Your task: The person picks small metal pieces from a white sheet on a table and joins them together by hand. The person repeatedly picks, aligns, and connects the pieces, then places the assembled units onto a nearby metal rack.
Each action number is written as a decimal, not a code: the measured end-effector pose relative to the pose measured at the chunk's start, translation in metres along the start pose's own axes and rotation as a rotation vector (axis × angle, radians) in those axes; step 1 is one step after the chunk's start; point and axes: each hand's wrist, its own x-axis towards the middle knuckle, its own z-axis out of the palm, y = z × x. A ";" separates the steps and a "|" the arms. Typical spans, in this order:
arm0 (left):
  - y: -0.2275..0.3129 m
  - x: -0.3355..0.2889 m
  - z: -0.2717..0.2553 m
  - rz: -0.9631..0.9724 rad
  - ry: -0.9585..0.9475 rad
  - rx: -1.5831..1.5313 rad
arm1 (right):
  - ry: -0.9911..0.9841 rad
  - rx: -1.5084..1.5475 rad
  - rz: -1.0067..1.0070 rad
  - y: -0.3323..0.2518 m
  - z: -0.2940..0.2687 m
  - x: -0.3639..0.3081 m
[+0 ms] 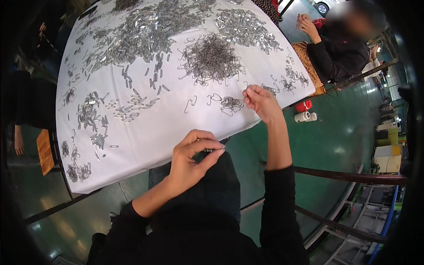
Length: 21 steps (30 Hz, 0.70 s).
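My left hand (194, 154) is curled over my lap just off the table's near edge. Small shiny metal pieces (208, 150) show inside its curled fingers, and thumb and forefinger pinch at a small silver tip. Above the table's near right edge, my right hand (264, 105) has thumb and fingertips pressed together. What it pinches, if anything, is too small to make out. Beside it lies a small heap of bent wire hooks (231, 104), with a few loose hooks (191, 104) to the left. Farther back rises a large dark pile of wire hooks (212, 57).
The white-covered table (145, 148) bears a wide spread of flat silver metal pieces (137, 35) and smaller heaps along its left side. A person (340, 53) sits at the right. Red and white containers (304, 111) stand on the green floor beside a dark rail (344, 175).
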 end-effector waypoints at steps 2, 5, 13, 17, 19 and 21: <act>0.000 0.000 0.001 0.022 0.001 0.001 | -0.027 0.034 -0.100 -0.002 0.032 -0.042; 0.000 -0.003 0.003 0.017 0.013 -0.020 | 0.030 0.095 -0.165 0.002 0.077 -0.103; 0.005 -0.009 0.006 0.036 0.020 -0.035 | 0.169 0.033 -0.374 0.016 0.120 -0.152; 0.008 -0.012 0.008 0.064 0.023 -0.025 | 0.309 -0.096 -0.512 0.024 0.126 -0.153; 0.006 -0.014 0.007 0.065 0.029 -0.015 | 0.391 -0.188 -0.624 0.032 0.132 -0.151; -0.002 -0.014 0.001 0.086 0.004 -0.019 | 0.456 -0.257 -0.736 0.040 0.138 -0.148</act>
